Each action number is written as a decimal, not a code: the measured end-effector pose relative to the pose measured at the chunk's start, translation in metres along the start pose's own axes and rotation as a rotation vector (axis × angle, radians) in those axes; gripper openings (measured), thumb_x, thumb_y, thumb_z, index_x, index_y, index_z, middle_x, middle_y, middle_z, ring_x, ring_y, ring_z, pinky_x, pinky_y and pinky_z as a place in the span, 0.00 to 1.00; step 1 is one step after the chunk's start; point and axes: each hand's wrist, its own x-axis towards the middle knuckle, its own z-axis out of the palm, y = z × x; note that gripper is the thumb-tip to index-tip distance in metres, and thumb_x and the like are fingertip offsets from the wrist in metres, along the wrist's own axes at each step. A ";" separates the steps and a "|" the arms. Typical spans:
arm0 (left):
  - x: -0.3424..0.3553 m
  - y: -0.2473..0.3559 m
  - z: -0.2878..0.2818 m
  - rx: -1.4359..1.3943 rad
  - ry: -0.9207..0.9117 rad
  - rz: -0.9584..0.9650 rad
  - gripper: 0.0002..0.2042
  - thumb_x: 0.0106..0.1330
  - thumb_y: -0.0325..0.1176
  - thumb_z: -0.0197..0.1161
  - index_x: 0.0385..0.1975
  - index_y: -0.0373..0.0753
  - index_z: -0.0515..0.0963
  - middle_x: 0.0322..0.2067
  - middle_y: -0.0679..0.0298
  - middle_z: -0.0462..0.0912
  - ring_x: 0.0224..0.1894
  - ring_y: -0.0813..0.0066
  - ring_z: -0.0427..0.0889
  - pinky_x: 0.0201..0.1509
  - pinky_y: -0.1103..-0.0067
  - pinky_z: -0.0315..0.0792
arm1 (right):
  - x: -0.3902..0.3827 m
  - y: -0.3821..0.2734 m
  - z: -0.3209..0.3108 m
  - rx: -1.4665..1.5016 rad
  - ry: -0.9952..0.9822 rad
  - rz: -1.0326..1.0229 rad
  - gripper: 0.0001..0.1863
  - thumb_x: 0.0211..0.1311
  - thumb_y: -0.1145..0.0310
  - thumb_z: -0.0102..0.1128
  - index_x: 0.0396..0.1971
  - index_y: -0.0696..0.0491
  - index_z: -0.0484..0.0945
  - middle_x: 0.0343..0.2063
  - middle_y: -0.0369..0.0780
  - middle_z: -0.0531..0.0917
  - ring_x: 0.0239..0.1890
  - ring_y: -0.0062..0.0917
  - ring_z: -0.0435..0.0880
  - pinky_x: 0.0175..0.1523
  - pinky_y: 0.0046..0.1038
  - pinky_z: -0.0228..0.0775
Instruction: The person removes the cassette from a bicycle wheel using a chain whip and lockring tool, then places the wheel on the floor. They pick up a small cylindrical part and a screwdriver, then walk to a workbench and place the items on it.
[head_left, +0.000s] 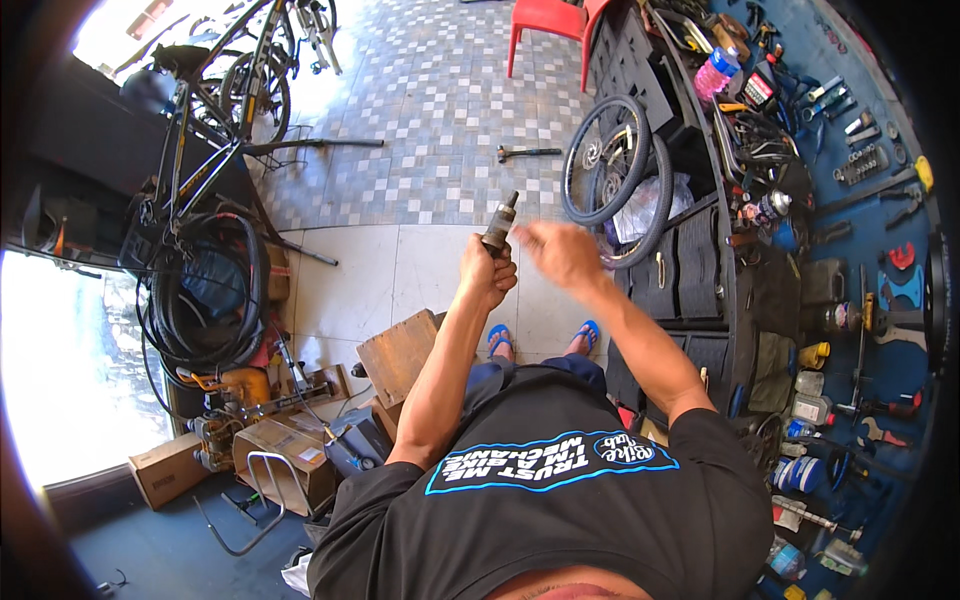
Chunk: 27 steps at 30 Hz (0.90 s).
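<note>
My left hand (pixel 487 273) is closed around the lower end of a dark cylindrical tool with a metal collar and a narrow tip (pixel 501 226). The tool points up and away from me, tilted slightly to the right; its exact kind is unclear. Just right of it, my right hand (pixel 563 257) is smeared by motion, with its fingers near the collar. I cannot make out whether those fingers touch the tool or hold anything.
A hammer (pixel 528 153) lies on the tiled floor ahead. Bicycle wheels (pixel 607 160) lean against dark drawers at the right, beside a cluttered tool bench. At the left are a bicycle frame (pixel 187 180) and hanging tyres (pixel 258 290). A wooden box (pixel 397 357) stands by my left forearm.
</note>
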 end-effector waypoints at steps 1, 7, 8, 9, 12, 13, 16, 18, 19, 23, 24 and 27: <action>0.002 0.001 0.002 -0.027 0.005 0.000 0.23 0.75 0.50 0.35 0.22 0.41 0.65 0.13 0.74 0.54 0.11 0.81 0.49 0.12 0.81 0.47 | -0.005 -0.004 0.004 0.004 -0.027 -0.059 0.30 0.77 0.42 0.48 0.25 0.53 0.80 0.22 0.50 0.85 0.27 0.51 0.85 0.32 0.51 0.75; 0.005 -0.006 0.006 0.004 0.010 -0.017 0.23 0.76 0.50 0.35 0.23 0.42 0.66 0.13 0.74 0.56 0.11 0.81 0.50 0.12 0.81 0.47 | 0.000 0.008 -0.003 -0.039 -0.067 0.009 0.31 0.75 0.39 0.49 0.28 0.52 0.83 0.22 0.50 0.84 0.27 0.52 0.84 0.31 0.50 0.73; 0.005 -0.008 0.002 0.031 0.015 -0.004 0.23 0.76 0.51 0.35 0.24 0.42 0.66 0.13 0.74 0.56 0.11 0.81 0.50 0.12 0.81 0.47 | 0.002 0.008 -0.003 -0.018 -0.058 0.017 0.32 0.75 0.38 0.49 0.28 0.52 0.83 0.22 0.50 0.84 0.27 0.52 0.84 0.31 0.50 0.73; 0.006 -0.011 -0.001 0.037 0.004 0.003 0.23 0.76 0.51 0.35 0.24 0.42 0.66 0.13 0.74 0.56 0.11 0.81 0.50 0.12 0.81 0.47 | 0.005 0.008 -0.003 0.002 -0.050 0.025 0.32 0.74 0.38 0.49 0.28 0.52 0.84 0.22 0.50 0.84 0.27 0.52 0.84 0.31 0.50 0.73; 0.008 -0.009 -0.001 0.070 0.007 0.033 0.23 0.76 0.51 0.34 0.24 0.42 0.66 0.13 0.74 0.56 0.11 0.81 0.50 0.13 0.81 0.46 | 0.000 0.007 -0.001 0.000 -0.079 0.001 0.31 0.74 0.39 0.50 0.28 0.52 0.84 0.21 0.50 0.83 0.27 0.52 0.84 0.31 0.50 0.73; 0.006 -0.008 0.001 0.085 0.040 0.041 0.24 0.76 0.51 0.34 0.23 0.42 0.66 0.13 0.74 0.55 0.11 0.82 0.50 0.13 0.81 0.46 | -0.006 0.005 0.003 0.021 -0.093 -0.035 0.30 0.74 0.39 0.50 0.28 0.52 0.84 0.20 0.50 0.83 0.27 0.52 0.84 0.31 0.49 0.73; 0.006 -0.013 -0.003 0.094 0.055 0.047 0.24 0.76 0.52 0.34 0.23 0.43 0.66 0.13 0.74 0.55 0.11 0.81 0.50 0.13 0.81 0.46 | 0.006 0.007 -0.006 0.002 -0.081 0.035 0.31 0.75 0.39 0.49 0.28 0.52 0.84 0.21 0.50 0.83 0.27 0.52 0.84 0.31 0.50 0.73; 0.007 -0.008 0.001 0.102 0.049 0.060 0.24 0.76 0.52 0.34 0.22 0.43 0.66 0.13 0.74 0.54 0.11 0.81 0.50 0.13 0.81 0.46 | 0.004 0.007 -0.004 -0.041 -0.104 0.030 0.33 0.75 0.37 0.45 0.27 0.51 0.83 0.22 0.49 0.85 0.28 0.50 0.86 0.32 0.50 0.76; 0.007 -0.006 0.002 0.105 0.058 0.069 0.24 0.76 0.52 0.35 0.22 0.43 0.66 0.13 0.74 0.54 0.11 0.81 0.49 0.13 0.81 0.46 | 0.005 0.007 -0.002 -0.032 -0.100 0.021 0.33 0.75 0.37 0.44 0.27 0.51 0.83 0.21 0.49 0.85 0.27 0.50 0.86 0.32 0.50 0.76; 0.008 -0.005 0.000 0.102 0.009 0.050 0.23 0.76 0.50 0.36 0.22 0.42 0.66 0.13 0.74 0.53 0.11 0.82 0.49 0.13 0.81 0.46 | 0.021 0.017 -0.009 -0.055 -0.019 0.110 0.33 0.76 0.38 0.47 0.28 0.53 0.83 0.21 0.51 0.83 0.27 0.52 0.84 0.31 0.49 0.73; 0.007 -0.004 0.000 0.114 0.011 0.061 0.23 0.75 0.50 0.37 0.22 0.42 0.66 0.13 0.74 0.53 0.12 0.82 0.49 0.14 0.81 0.46 | 0.017 0.016 -0.010 -0.052 -0.050 0.127 0.32 0.75 0.38 0.48 0.28 0.53 0.83 0.22 0.51 0.83 0.28 0.52 0.84 0.32 0.49 0.73; 0.001 -0.006 -0.005 0.143 0.006 0.076 0.22 0.75 0.49 0.37 0.23 0.41 0.66 0.13 0.74 0.53 0.12 0.82 0.49 0.14 0.81 0.46 | 0.011 0.023 -0.005 -0.028 -0.026 0.114 0.32 0.75 0.39 0.49 0.30 0.53 0.85 0.23 0.50 0.84 0.29 0.50 0.85 0.33 0.48 0.74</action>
